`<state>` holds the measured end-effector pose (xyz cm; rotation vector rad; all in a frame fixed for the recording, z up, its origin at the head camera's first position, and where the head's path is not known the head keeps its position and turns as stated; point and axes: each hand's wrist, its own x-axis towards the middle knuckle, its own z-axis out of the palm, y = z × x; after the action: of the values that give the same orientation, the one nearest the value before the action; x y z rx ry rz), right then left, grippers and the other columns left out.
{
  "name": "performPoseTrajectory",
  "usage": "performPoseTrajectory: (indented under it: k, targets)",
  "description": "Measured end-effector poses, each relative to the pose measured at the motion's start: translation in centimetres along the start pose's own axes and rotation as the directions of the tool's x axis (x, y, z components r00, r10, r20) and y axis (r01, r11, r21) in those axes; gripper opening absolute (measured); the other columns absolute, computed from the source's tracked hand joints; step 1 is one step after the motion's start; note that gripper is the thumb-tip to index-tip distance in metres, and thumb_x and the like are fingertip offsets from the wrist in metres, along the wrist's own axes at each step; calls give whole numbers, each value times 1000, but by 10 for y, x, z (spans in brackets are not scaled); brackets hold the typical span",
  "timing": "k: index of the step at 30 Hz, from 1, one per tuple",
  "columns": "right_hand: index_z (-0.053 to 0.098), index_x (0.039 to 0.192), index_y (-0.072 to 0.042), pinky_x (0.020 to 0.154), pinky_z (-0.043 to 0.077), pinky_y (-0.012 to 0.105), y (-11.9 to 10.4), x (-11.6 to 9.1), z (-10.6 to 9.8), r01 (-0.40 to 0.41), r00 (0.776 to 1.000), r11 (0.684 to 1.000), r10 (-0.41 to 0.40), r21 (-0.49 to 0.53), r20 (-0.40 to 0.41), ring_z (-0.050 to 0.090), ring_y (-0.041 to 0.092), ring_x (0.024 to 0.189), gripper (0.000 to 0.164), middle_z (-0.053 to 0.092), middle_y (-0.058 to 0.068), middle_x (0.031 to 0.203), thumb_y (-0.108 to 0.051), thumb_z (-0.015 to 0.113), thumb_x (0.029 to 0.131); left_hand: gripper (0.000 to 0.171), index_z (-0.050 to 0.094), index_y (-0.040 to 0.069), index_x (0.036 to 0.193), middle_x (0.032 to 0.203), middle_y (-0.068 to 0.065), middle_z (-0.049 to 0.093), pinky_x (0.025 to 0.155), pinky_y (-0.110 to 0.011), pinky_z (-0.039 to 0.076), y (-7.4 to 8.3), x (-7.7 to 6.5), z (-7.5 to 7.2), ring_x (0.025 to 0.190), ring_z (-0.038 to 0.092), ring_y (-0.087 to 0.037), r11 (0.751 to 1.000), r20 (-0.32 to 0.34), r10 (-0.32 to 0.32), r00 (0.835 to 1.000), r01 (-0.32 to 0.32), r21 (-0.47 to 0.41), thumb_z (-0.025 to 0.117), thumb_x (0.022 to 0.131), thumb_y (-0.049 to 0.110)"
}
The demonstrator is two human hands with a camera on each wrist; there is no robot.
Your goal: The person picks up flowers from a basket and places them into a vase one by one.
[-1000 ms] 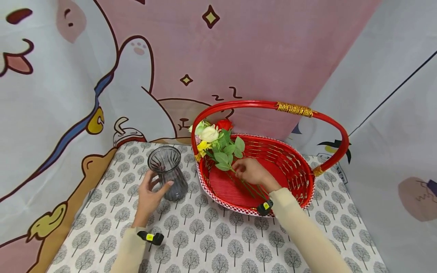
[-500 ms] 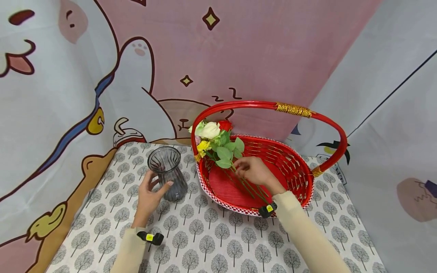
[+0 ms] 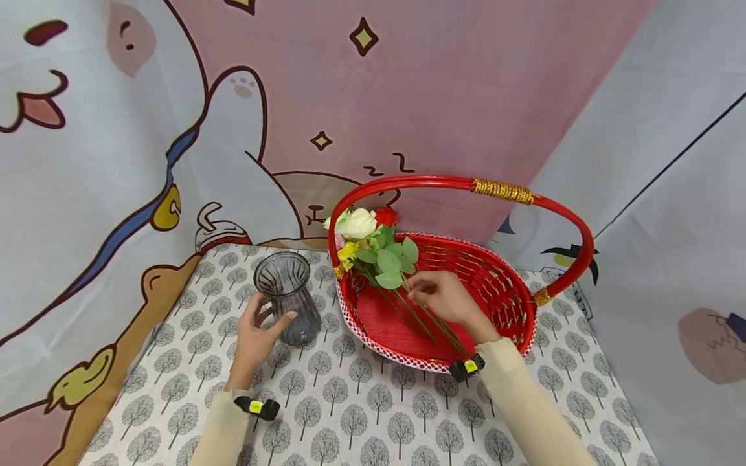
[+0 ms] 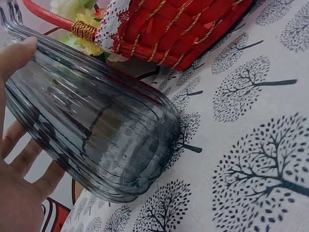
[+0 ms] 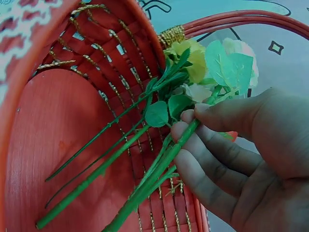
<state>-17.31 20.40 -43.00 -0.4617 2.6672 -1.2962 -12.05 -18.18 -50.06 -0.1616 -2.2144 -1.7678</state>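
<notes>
- One printed cloth backdrop [image 3: 443,90], pink at centre, pale at both sides, cartoon animals at the left and along the foot.
- White tablecloth [image 3: 373,424] below, grey tree pattern throughout.
- Red woven basket [image 3: 480,275] on the cloth, right of centre; tall arched handle [image 3: 502,189], gold wrap at its top; red-and-white trim along the rim.
- Flower bunch [image 3: 389,261] at the basket's left end: heads by the left foot of the handle, green stems slanting down across the basket's inside.
- Grey ribbed glass vase [image 3: 300,318], flared mouth uppermost, on the cloth just left of the basket.
- Left hand [image 3: 256,333]: grips the vase, thumb on the near side, fingers round the other.
- Right hand [image 3: 445,298]: over the basket's inside, pinching a green stem [image 5: 149,178] between thumb and fingers. Leaves cover the upper part, so which bloom it carries is uncertain.
- White rose [image 3: 359,224] largest of the heads; red bloom [image 3: 386,217] beside it, yellow bloom [image 3: 348,251] below.
</notes>
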Motion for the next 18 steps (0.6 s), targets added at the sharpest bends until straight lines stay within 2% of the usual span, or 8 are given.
performPoseTrajectory:
  k: [5, 8, 12, 18]
  targets:
    - [76, 112, -11, 69, 60, 29, -2, -6, 0, 14, 1000, 999, -14, 32, -22, 73, 19, 85, 18, 78, 13, 99, -8, 72, 95, 67, 51, 6, 147, 142, -15, 56, 115, -22, 45, 2, -1, 0, 129, 52, -9, 999, 4, -32, 999, 32, 0, 81, 88, 5]
    - [76, 110, -13, 69, 60, 27, -4, -9, 0, 8, 999, 999, -7, 47, -37, 73, 17, 85, 16, 78, 10, 97, -10, 73, 95, 67, 51, 8, 148, 142, -15, 57, 115, -24, 45, 3, -1, -1, 128, 52, -8, 999, 5, -44, 999, 44, -1, 81, 88, 5]
    - [77, 107, -16, 67, 59, 26, -7, -14, -2, -2, 999, 999, 5, 50, -49, 73, 17, 85, 14, 79, 7, 95, -13, 75, 94, 66, 52, 7, 146, 140, -16, 58, 115, -25, 46, 5, -1, -1, 126, 53, -6, 999, 4, -35, 999, 35, -3, 81, 87, 4]
    - [77, 107, -19, 72, 60, 28, -12, -21, -5, 21, 999, 1000, -21, 12, -39, 71, 15, 88, 14, 78, -1, 97, -15, 76, 94, 66, 52, 9, 147, 141, -13, 57, 115, -26, 46, 4, 0, 0, 126, 52, -4, 999, 2, -27, 1000, 27, 21, 81, 88, 6]
